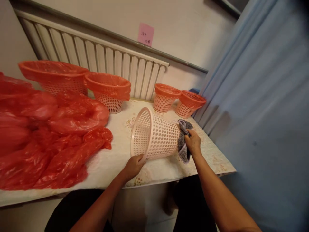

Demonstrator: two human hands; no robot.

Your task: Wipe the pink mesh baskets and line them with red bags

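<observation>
A long table (113, 161) under a pale patterned cloth runs along a white radiator (101, 61), with a blue curtain (263, 96) at its right end. A heap of red bags (48, 135) covers the table's left part, slack and crumpled, near the person's left side. Four lined baskets (108, 91) stand upright in a row by the radiator, each with a red bag folded over its rim.

One bare pink basket (156, 137) lies on its side near the front edge, mouth turned left, base turned right. The left hand (134, 166) pinches the lower rim, fingers curled over the edge, which steadies the basket against rolling. The right hand (193, 141) presses a grey cloth (183, 141) flat against the base, fingers closed over the fabric; lying sideways, the base faces that hand directly.

A pink note (145, 34) sticks to the wall above the radiator. Its handwriting looks like numbers, too small to read surely.
</observation>
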